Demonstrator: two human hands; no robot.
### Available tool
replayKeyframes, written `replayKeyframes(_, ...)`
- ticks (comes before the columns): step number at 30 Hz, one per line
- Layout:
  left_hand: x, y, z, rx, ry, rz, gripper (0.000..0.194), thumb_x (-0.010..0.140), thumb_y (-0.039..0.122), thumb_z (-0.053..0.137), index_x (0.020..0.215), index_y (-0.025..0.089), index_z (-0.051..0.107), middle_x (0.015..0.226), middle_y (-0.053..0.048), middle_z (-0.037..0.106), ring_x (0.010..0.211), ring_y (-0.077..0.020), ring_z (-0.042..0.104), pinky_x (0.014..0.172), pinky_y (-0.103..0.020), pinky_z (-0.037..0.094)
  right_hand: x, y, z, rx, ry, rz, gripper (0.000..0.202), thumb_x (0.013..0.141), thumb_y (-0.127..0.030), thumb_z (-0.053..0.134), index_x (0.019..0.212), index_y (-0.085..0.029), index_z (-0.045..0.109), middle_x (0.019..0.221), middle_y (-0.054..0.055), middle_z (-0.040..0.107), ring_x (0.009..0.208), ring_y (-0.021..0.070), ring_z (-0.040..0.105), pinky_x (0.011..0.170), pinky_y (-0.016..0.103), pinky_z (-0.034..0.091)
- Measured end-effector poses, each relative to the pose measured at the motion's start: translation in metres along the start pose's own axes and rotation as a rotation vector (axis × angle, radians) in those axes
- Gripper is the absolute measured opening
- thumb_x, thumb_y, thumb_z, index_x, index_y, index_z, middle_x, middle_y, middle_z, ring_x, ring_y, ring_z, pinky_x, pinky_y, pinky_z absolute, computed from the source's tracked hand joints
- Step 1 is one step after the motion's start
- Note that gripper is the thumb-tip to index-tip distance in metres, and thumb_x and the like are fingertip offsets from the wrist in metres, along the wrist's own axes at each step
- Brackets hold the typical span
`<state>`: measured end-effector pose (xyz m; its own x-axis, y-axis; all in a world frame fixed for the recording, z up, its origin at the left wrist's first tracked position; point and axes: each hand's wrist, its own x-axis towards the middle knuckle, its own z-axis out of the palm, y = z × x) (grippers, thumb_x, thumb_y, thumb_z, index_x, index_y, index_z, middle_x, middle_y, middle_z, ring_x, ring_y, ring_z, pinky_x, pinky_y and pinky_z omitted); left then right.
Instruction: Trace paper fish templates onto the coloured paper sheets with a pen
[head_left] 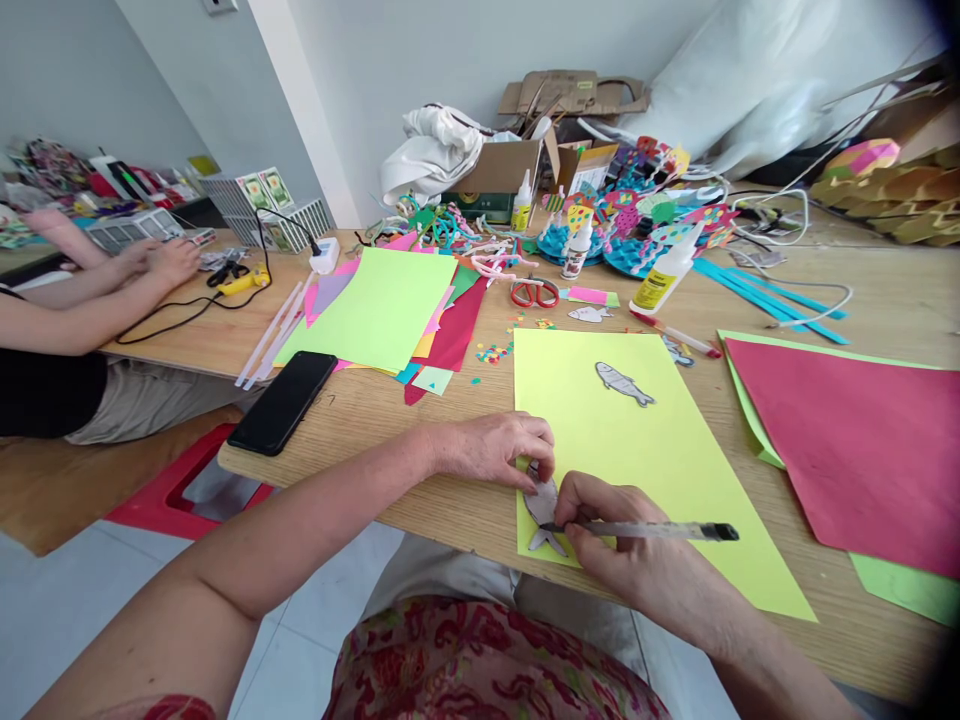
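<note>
A yellow sheet of paper [675,430] lies on the table in front of me. Near its front left corner is a grey paper fish cutout [541,505], tail toward me. The fingers of my left hand [501,448] press down on the head end of this fish, partly hiding it. My right hand [626,540] grips a pen [675,531], its tip at the fish's edge just above the tail. Farther up the same sheet sits a second grey fish [625,384] with dark outlines and stripes, touched by neither hand.
Coloured paper sheets [375,310] and a black phone [283,402] lie to the left. Behind stand glue bottles [667,272], red-handled scissors [534,292] and blue crafts [637,250]. Red paper [862,440] lies right. Another person's hands [169,262] work at far left.
</note>
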<state>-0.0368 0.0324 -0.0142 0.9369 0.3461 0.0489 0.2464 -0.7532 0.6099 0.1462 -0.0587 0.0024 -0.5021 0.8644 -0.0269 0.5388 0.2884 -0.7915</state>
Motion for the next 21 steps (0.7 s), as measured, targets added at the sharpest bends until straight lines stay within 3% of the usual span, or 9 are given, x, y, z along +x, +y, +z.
replayKeyframes(21, 0.0013, -0.0028, 0.0019, -0.001, -0.002, 0.009, 0.009, 0.076, 0.020, 0.068, 0.080, 0.015, 0.061, 0.094, -0.006, 0.053, 0.090, -0.0163, 0.051, 0.083, -0.025, 0.038, 0.0055, -0.0025, 0.0071, -0.004, 0.047, 0.027, 0.008, 0.073, -0.015, 0.041, 0.069, -0.021, 0.044, 0.054, -0.005, 0.048, 0.047, 0.0097, 0.040, 0.045, 0.021, 0.031)
